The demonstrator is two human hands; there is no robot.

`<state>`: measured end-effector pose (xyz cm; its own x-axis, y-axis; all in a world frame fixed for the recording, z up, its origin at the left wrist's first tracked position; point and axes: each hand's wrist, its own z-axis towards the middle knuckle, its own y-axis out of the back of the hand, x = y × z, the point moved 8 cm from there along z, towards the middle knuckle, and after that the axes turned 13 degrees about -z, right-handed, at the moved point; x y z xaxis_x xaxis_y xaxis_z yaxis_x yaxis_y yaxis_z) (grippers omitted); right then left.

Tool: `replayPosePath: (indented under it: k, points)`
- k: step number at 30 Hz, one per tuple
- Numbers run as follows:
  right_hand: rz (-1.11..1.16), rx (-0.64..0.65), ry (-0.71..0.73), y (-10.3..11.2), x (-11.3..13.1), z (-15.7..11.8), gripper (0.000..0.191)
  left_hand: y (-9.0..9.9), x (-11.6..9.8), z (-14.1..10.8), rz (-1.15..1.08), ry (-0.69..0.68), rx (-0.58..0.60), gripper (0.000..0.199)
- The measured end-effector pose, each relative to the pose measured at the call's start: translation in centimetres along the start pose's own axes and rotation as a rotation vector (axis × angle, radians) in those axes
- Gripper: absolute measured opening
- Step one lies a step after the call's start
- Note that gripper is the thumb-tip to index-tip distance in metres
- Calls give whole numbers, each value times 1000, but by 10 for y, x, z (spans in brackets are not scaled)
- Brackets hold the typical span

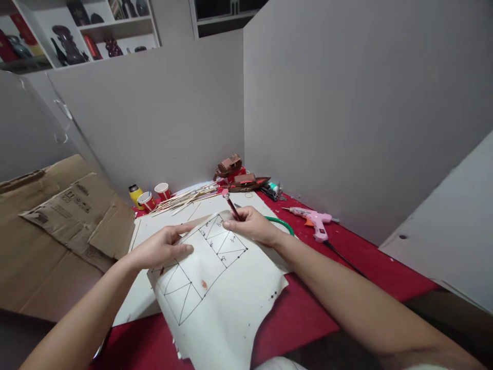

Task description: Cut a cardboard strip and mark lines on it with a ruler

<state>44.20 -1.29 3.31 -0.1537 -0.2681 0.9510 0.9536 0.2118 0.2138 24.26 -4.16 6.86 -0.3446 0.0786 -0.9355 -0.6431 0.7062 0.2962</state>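
A large white sheet of paper (234,298) with a hand-drawn truss of lines, triangles and numbers is tilted up before me. My left hand (167,247) grips its far left edge, thumb on top and fingers mostly hidden beneath. At the far right edge, my right hand (254,225) pinches the sheet with the thumb over it. A dark red pen (233,208) with a pink topper sticks up from that same hand. A brown stain and several black dots mark the paper, whose near right edge is torn unevenly.
Under the sheet lies a white board (134,290) on a red tablecloth (308,308). Thin wooden sticks (188,198), paper cups (162,191) and a yellow bottle (134,194) stand behind. A pink glue gun (318,222) and green ring (283,222) lie right; cardboard (69,221) leans left.
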Motion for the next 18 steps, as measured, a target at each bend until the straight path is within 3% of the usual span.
replayPosePath:
  k: [4,9,13,18]
  points:
    - [1,-83,-1,10,-4,2,40,17,9,-2,80,71,-5,62]
    - [26,-139,-28,18,-10,5,39,54,15,-11,163,131,-95,59]
    - [36,-89,-64,11,-14,6,45,98,7,-23,261,206,-155,47]
    - [-24,-88,-113,11,-20,7,56,170,8,-35,507,404,-244,40]
